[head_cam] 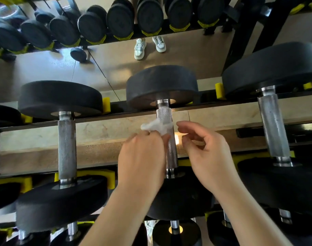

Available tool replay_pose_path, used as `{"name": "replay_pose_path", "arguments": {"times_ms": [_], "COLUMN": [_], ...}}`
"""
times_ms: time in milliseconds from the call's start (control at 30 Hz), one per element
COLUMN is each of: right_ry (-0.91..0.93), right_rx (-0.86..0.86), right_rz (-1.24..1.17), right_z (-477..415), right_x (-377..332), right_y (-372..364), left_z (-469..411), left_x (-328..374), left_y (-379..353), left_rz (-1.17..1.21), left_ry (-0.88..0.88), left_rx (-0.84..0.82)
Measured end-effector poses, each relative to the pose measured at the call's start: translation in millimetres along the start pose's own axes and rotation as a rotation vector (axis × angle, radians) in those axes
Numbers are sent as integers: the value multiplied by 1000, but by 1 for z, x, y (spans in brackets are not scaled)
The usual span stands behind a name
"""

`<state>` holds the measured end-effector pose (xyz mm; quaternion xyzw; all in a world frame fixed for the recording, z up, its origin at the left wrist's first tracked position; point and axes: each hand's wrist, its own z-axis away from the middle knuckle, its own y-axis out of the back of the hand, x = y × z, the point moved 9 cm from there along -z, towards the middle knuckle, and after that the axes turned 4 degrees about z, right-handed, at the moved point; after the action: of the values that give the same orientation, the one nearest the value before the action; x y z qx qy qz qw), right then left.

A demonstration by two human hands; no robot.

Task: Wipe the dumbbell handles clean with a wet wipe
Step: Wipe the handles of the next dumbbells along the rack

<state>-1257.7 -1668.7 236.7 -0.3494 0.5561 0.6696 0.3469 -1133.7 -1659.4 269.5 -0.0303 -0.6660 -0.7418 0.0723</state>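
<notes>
A black dumbbell lies on the rack in the middle, its knurled steel handle (164, 115) running away from me. A white wet wipe (156, 126) is bunched against the handle's left side. My left hand (142, 157) pinches the wipe and holds it on the handle. Just right of the handle hovers my right hand (204, 148), fingers loosely curled, holding nothing. The handle's lower half is partly hidden behind my left hand.
Two more dumbbells lie alongside, one with its handle (66, 146) on the left and one with its handle (274, 125) on the right. Yellow cradles (106, 104) line the rack rails. A mirror behind reflects dumbbells and a person's shoes (140, 48). More dumbbells sit on a lower shelf.
</notes>
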Motion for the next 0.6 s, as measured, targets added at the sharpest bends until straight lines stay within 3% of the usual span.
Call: {"name": "replay_pose_path", "arguments": {"times_ms": [167, 267, 433, 600], "right_ry": [43, 148, 247, 228], "right_rx": [-63, -94, -203, -65], "right_rz": [-16, 7, -22, 111], "right_z": [-15, -23, -14, -16], "right_x": [-11, -23, -25, -20], "right_y": [-1, 0, -3, 5], "left_z": [-40, -43, -14, -24], "left_x": [-29, -26, 11, -6], "left_y": [2, 2, 14, 24], "left_rz": [338, 445, 225, 480], "left_ry": [143, 16, -331, -216], "left_rx": [86, 159, 177, 305]}}
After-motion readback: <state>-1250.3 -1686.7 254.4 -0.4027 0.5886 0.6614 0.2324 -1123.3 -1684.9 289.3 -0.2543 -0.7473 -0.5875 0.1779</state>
